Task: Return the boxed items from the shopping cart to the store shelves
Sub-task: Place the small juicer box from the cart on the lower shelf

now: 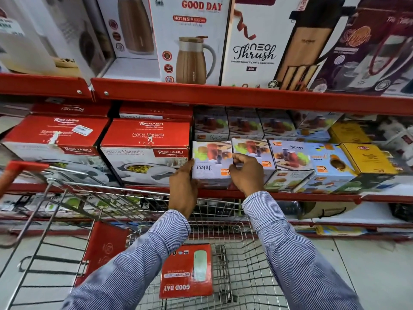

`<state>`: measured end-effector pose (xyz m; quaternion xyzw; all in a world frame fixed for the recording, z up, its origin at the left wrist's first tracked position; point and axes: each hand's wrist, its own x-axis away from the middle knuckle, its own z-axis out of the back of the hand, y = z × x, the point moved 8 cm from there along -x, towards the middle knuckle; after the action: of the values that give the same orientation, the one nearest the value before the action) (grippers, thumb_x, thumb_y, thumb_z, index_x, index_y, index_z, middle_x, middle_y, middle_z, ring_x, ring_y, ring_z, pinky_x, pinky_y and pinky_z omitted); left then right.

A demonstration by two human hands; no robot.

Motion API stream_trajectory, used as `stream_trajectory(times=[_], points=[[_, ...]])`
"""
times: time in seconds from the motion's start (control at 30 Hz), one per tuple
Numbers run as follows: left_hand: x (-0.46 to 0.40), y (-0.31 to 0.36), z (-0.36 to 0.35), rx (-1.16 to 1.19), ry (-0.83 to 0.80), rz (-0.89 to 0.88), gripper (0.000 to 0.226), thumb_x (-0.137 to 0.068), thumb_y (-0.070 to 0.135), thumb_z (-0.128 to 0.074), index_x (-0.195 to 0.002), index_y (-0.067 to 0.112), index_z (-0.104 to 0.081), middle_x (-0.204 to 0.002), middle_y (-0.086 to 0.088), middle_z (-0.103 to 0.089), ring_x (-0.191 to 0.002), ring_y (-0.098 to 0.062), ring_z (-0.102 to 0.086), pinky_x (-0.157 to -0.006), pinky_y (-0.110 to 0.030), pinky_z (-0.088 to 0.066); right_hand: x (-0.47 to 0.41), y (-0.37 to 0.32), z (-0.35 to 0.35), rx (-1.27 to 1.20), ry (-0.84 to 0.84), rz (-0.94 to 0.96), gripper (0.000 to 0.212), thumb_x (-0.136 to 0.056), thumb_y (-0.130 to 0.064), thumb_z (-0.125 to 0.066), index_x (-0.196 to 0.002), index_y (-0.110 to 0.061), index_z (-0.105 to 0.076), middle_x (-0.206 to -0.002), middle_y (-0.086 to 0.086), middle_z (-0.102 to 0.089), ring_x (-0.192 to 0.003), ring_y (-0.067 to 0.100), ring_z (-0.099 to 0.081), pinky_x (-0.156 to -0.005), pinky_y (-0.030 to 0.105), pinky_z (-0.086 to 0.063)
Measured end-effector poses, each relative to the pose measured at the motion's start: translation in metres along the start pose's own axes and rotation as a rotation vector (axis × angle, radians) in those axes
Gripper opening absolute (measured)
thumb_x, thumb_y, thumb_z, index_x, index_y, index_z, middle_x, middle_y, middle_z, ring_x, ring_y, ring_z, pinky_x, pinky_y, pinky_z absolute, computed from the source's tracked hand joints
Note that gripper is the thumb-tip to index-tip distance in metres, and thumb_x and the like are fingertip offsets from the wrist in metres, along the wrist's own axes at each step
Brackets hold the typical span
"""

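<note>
Both hands, left hand (182, 189) and right hand (245, 172), grip the white cardboard juicer box (212, 164) at the red metal shelf's (290, 194) edge, wedged between the red Rishabh casserole box (145, 151) at 9 o'clock and a matching juicer box (290, 156) at 3.

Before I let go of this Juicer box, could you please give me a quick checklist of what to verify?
1. Both hands on the box: left hand at its left edge, right hand on its front. Ok.
2. Juicer box on the middle shelf, beside matching Juicer boxes. Ok.
3. Orientation: its print reads upside down. Not ok.
4. Fully seated, not overhanging the shelf lip: hands hide the base. Cannot tell.
5. Fit against the Rishabh box on the left: close, with no visible gap. Ok.
6. Cart: a red Good Day box remains inside. Not ok.
</note>
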<state>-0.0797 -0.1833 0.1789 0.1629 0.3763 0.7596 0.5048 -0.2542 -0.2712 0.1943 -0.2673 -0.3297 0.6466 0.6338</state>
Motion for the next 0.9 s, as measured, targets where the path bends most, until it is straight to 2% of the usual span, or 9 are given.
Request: stream_trajectory(times=[0.07, 0.17, 0.3, 0.4, 0.5, 0.57, 0.7, 0.8, 0.9], points=[[-0.001, 0.000, -0.004, -0.015, -0.032, -0.007, 0.050, -0.088, -0.011, -0.055, -0.134, 0.011, -0.058, -0.114, -0.011, -0.074, -0.088, -0.022, -0.073, -0.085, -0.031, -0.060, -0.001, 0.000, -0.004, 0.039, -0.025, -0.011, 0.043, -0.088, -0.015, -0.063, -0.130, -0.010, -0.061, -0.122, 0.010, -0.069, -0.101, 0.027, -0.069, -0.094, 0.038, -0.055], [0.000, 0.007, -0.007, -0.085, -0.064, -0.058, 0.036, -0.093, -0.007, -0.052, -0.125, 0.007, -0.064, -0.102, -0.015, -0.076, -0.074, -0.021, -0.074, -0.069, -0.021, -0.058, -0.002, -0.002, -0.011, 0.187, -0.070, 0.042, 0.051, -0.089, -0.021, -0.060, -0.138, -0.008, -0.052, -0.136, 0.016, -0.055, -0.103, 0.031, -0.066, -0.095, 0.040, -0.054], [-0.003, 0.015, -0.006, -0.172, -0.069, -0.129, 0.037, -0.095, -0.004, -0.049, -0.126, 0.010, -0.062, -0.092, -0.015, -0.077, -0.064, -0.024, -0.072, -0.059, -0.032, -0.060, 0.004, -0.013, -0.020, 0.472, -0.089, 0.187, 0.046, -0.091, -0.026, -0.054, -0.134, -0.009, -0.050, -0.129, 0.016, -0.043, -0.112, 0.035, -0.056, -0.093, 0.041, -0.053], [-0.007, 0.016, -0.009, -0.204, -0.092, -0.155, 0.043, -0.093, -0.002, -0.048, -0.133, 0.013, -0.055, -0.088, -0.015, -0.077, -0.065, -0.025, -0.072, -0.061, -0.037, -0.062, 0.009, -0.015, -0.026, 0.619, -0.082, 0.265, 0.053, -0.089, -0.027, -0.055, -0.137, -0.009, -0.044, -0.130, 0.014, -0.040, -0.115, 0.035, -0.048, -0.089, 0.043, -0.052], [-0.006, 0.016, -0.013, -0.231, -0.189, -0.153, 0.058, -0.093, 0.001, -0.050, -0.148, 0.013, -0.038, -0.092, -0.017, -0.076, -0.071, -0.026, -0.071, -0.073, -0.036, -0.062, 0.017, -0.014, -0.027, 0.736, -0.042, 0.343, 0.051, -0.088, -0.029, -0.054, -0.134, -0.008, -0.045, -0.131, 0.014, -0.042, -0.116, 0.037, -0.043, -0.091, 0.046, -0.047], [-0.003, 0.017, -0.016, -0.286, -0.263, -0.157, 0.069, -0.093, 0.004, -0.052, -0.155, 0.014, -0.023, -0.101, -0.020, -0.071, -0.079, -0.030, -0.068, -0.078, -0.036, -0.055, 0.024, -0.013, -0.028, 0.763, -0.018, 0.376, 0.050, -0.088, -0.030, -0.051, -0.133, -0.009, -0.045, -0.134, 0.012, -0.043, -0.118, 0.037, -0.041, -0.092, 0.048, -0.044], [0.010, 0.008, -0.013, -0.332, -0.276, -0.211, 0.073, -0.094, 0.013, -0.053, -0.156, 0.024, -0.016, -0.126, -0.020, -0.058, -0.100, -0.037, -0.066, -0.087, -0.045, -0.054, 0.044, -0.001, -0.031, 0.779, 0.004, 0.413, 0.057, -0.090, -0.033, -0.046, -0.143, -0.012, -0.038, -0.151, 0.011, -0.035, -0.127, 0.039, -0.037, -0.098, 0.052, -0.039], [0.038, -0.012, -0.011, -0.445, -0.287, -0.277, 0.076, -0.091, 0.026, -0.052, -0.155, 0.032, -0.010, -0.150, -0.015, -0.041, -0.126, -0.040, -0.049, -0.098, -0.055, -0.050, 0.073, 0.015, -0.035, 0.729, 0.009, 0.413, 0.060, -0.092, -0.035, -0.045, -0.147, -0.016, -0.032, -0.159, 0.011, -0.025, -0.138, 0.039, -0.029, -0.110, 0.058, -0.032], [0.082, -0.058, -0.012, -0.465, -0.383, -0.156, 0.075, -0.094, 0.049, -0.039, -0.157, 0.032, -0.002, -0.165, -0.011, -0.018, -0.147, -0.039, -0.027, -0.116, -0.058, -0.030, 0.105, 0.057, -0.052, 0.625, -0.108, 0.291, 0.062, -0.095, -0.044, -0.038, -0.151, -0.021, -0.027, -0.163, 0.008, -0.018, -0.143, 0.036, -0.026, -0.115, 0.054, -0.030]])
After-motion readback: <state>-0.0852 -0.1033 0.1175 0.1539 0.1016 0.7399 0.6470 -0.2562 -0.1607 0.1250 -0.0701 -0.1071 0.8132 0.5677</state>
